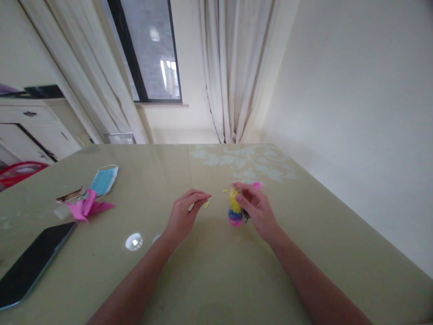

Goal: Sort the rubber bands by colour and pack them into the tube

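Observation:
My right hand point(255, 205) is closed around a small clear bottle point(236, 210), which stands upright on the table. Layers of yellow, blue and pink show through its side. Just behind that hand sits a small pink cap-like piece point(257, 185), and a dark looped bit point(246, 217) shows beside the bottle's lower right. To the left, my left hand point(185, 212) has its thumb and fingers pinched together, with a small yellow piece point(206, 204) at the fingertips. Another tiny yellow piece point(225, 190) lies between my hands, near the bottle.
Far left on the glossy table point(216, 280) are a phone point(35, 262), a pink folded-paper bird point(88, 207), a blue face mask point(104, 180) and a brown wrapper point(70, 195). A shiny clear dome point(134, 242) lies left of my left forearm. A wall borders the right side.

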Motion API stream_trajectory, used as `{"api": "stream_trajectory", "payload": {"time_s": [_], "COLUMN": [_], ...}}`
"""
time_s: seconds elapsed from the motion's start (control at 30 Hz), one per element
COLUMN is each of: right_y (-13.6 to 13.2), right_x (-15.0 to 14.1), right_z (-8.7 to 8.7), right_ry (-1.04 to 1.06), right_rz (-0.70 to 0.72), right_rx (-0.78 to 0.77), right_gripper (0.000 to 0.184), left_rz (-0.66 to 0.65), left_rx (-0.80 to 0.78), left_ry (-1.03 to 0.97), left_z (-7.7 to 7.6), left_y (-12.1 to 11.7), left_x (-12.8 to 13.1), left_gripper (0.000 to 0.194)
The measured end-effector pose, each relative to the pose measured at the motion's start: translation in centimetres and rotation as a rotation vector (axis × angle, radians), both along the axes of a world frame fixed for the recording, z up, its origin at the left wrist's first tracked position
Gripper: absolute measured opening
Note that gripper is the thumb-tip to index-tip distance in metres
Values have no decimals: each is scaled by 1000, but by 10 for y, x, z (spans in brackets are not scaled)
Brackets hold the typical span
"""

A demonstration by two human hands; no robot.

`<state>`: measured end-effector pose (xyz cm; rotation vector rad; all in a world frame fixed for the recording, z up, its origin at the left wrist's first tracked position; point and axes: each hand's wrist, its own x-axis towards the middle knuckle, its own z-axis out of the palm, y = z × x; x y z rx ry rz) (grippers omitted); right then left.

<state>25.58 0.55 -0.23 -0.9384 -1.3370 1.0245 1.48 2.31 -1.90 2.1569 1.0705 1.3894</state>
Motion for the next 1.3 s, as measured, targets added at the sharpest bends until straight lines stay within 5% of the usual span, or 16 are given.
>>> {"api": "stream_trajectory", "payload": {"time_s": [0.13, 0.3, 0.5, 0.67, 0.93, 1.3], "right_y": [16, 28, 30, 31, 30, 30], "right_x": [22, 36, 34, 31, 28, 24], "right_z": [3, -2, -2, -2, -2, -4], "right_ry": [13, 11, 54, 96, 155, 161], "right_rz": [-350, -500, -514, -500, -474, -461], "right_rx": [111, 163, 140, 101, 76, 70], "right_gripper": [46, 46, 46, 48, 50, 45], "left_rz": [84, 50, 49, 0, -9, 125], "left_rx": [-180, -278, -257, -242, -215, -243], "left_ry": [261, 314, 310, 389, 455, 550], "left_z": [-24, -32, -36, -37, -34, -37], "left_y": [14, 26, 47, 70, 80, 76], "left_x": [-7, 2, 36, 66, 82, 85], "left_gripper": [24, 18, 16, 50, 28, 26]}}
